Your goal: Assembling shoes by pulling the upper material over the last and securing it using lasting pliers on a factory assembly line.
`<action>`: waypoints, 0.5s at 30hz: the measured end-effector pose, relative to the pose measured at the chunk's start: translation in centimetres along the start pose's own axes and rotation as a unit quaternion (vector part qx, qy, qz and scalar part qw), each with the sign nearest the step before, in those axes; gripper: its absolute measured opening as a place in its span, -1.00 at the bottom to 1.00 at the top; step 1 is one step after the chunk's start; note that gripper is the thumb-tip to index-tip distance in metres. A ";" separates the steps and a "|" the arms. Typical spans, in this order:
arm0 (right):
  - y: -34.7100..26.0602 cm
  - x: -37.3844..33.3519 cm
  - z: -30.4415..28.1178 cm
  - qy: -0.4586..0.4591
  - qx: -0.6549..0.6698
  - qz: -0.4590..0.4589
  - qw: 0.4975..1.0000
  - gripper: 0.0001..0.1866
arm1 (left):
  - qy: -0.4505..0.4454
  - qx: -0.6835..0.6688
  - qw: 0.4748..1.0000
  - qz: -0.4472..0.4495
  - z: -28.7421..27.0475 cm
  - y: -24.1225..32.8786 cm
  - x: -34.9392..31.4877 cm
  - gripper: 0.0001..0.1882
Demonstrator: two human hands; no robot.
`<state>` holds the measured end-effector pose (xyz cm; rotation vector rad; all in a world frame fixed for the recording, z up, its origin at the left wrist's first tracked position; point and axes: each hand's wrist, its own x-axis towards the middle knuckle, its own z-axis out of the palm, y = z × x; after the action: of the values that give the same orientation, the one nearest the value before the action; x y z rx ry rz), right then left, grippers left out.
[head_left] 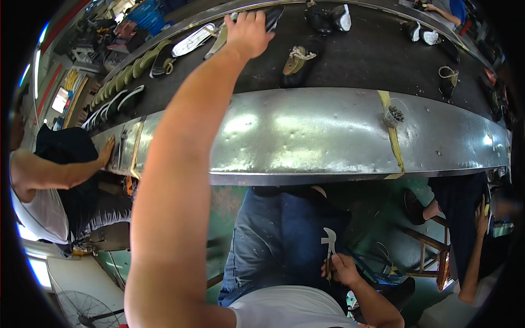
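My left arm stretches across the metal-edged bench to its far side. There my left hand point(249, 37) lies with fingers stretched out and apart, between an olive shoe piece point(217, 44) and a dark shoe piece point(274, 18). Whether it touches either one I cannot tell. Low over my lap, my right hand point(343, 269) is closed round the handles of metal pincers point(330, 240), with their hooked head pointing up. Just in front of my left hand, a black shoe upper point(298, 65) with an olive sole and a cord sits on the dark belt.
A clear cup of small nails point(394, 116) stands on the metal ledge point(306, 131) near a yellow strap. Shoe pieces point(126, 74) line the belt's left; black shoes point(322, 21) sit farther back. A person point(52, 175) works at left, another point(470, 229) at right beside a wooden stool point(429, 254).
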<state>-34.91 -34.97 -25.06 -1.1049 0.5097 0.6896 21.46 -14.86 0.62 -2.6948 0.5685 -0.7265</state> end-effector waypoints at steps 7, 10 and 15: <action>-0.4 0.3 0.4 -0.027 0.063 0.011 0.998 -0.57 | -0.348 0.083 0.912 0.199 13.8 -4.1 -3.7 -0.46; -1.4 -0.4 0.0 0.005 0.039 0.009 0.999 -0.58 | -0.279 -0.082 0.954 0.067 5.6 -1.1 -5.4 -0.54; 0.1 0.2 0.2 0.003 0.000 -0.014 1.000 -0.58 | -0.360 -0.065 0.925 -0.100 -1.5 -8.7 -9.9 -0.28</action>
<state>-34.83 -34.73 -25.13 -1.1127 0.4987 0.6611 15.37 -3.14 1.05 -2.8810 0.1555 0.2977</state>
